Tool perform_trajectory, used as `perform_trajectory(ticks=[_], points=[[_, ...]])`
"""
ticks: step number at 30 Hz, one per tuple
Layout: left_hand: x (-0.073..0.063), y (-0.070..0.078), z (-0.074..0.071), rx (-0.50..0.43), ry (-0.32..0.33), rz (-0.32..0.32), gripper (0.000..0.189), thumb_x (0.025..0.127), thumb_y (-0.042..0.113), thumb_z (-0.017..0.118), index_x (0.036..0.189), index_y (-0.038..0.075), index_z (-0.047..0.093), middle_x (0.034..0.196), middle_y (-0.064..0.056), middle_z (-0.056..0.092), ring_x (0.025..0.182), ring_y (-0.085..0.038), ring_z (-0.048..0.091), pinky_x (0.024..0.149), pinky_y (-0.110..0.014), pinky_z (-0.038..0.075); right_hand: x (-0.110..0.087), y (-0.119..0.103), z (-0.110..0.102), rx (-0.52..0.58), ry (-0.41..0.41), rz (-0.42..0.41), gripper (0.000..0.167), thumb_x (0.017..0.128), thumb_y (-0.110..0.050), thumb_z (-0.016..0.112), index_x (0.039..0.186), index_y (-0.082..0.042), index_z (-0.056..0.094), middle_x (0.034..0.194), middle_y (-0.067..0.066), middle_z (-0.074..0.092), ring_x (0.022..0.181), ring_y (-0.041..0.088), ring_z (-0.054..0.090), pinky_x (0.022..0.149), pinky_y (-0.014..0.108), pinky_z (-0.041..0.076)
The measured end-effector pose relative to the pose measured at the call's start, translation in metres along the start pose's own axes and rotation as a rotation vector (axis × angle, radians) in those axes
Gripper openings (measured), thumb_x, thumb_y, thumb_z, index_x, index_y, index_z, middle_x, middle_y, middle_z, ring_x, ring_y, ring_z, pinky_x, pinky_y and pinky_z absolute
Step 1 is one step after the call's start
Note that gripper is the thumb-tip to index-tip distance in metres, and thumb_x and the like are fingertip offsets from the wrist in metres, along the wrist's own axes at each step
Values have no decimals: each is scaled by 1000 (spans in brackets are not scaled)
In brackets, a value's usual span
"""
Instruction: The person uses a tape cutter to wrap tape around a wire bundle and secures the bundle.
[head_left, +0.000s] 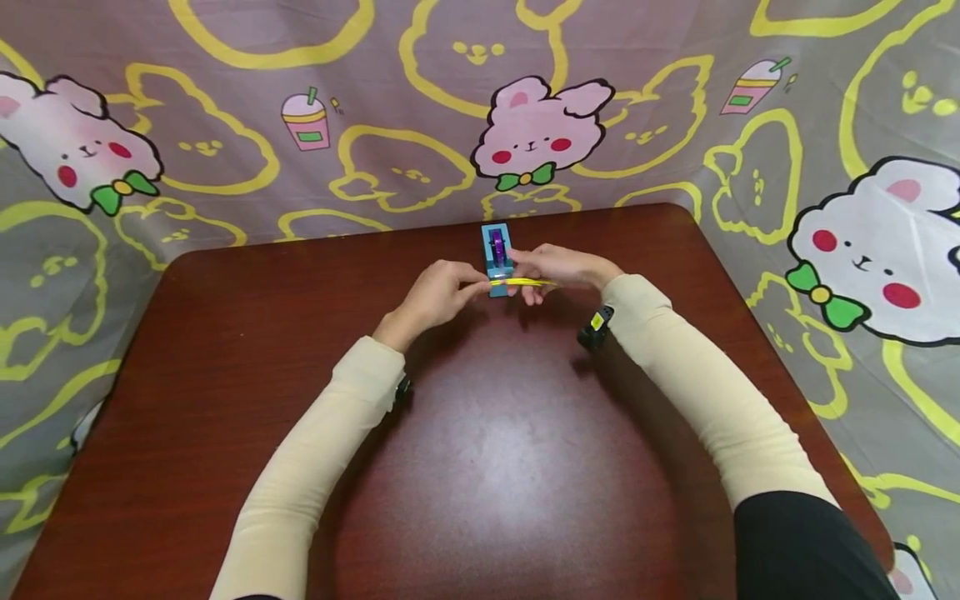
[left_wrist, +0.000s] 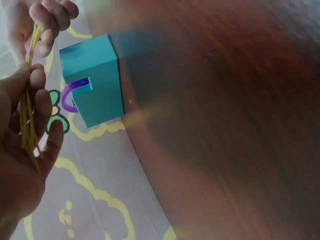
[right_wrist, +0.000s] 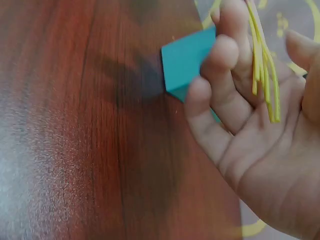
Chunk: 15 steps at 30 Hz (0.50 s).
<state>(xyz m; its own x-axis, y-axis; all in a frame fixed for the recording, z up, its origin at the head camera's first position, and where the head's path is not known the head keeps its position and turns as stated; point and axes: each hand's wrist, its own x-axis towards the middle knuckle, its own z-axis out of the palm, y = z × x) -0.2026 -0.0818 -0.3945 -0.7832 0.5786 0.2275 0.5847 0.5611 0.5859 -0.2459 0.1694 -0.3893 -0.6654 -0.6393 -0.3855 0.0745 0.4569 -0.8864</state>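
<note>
A bundle of thin yellow strands lies across the gap between my hands, with a small pinkish band round its middle. My left hand pinches it by thumb and fingertips beside that band. On the other side, my right hand has loosely bent fingers round the free strand ends, its thumb apart from them. Those ends hang before the palm. Just behind both hands stands a teal tape dispenser with a purple roll. Whether the right fingers touch it cannot be told.
The dispenser is near the far edge of the dark red-brown wooden table. Cartoon-printed cloth hangs along the back and sides. Small dark devices are worn at both wrists, over pale sleeves.
</note>
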Motion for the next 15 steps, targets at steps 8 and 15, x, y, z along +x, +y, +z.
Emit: perform_trajectory(ticks=[8,15], points=[[-4,1,2,91,40,46,14,95,16,72,101,6,80,88,-4,73,72,-16,57,69,-35,48,10,10,-2,240,-110,98,54,110,-37,41,125,13,53,91,16,64,73,19,60,69,30,52],[-5,0,4,109,52,80,14,95,16,71,101,6,80,86,-4,72,72,-15,59,70,-35,49,10,14,-2,313,-172,97,55,109,-31,45,116,24,50,78,11,64,68,19,58,68,32,51]])
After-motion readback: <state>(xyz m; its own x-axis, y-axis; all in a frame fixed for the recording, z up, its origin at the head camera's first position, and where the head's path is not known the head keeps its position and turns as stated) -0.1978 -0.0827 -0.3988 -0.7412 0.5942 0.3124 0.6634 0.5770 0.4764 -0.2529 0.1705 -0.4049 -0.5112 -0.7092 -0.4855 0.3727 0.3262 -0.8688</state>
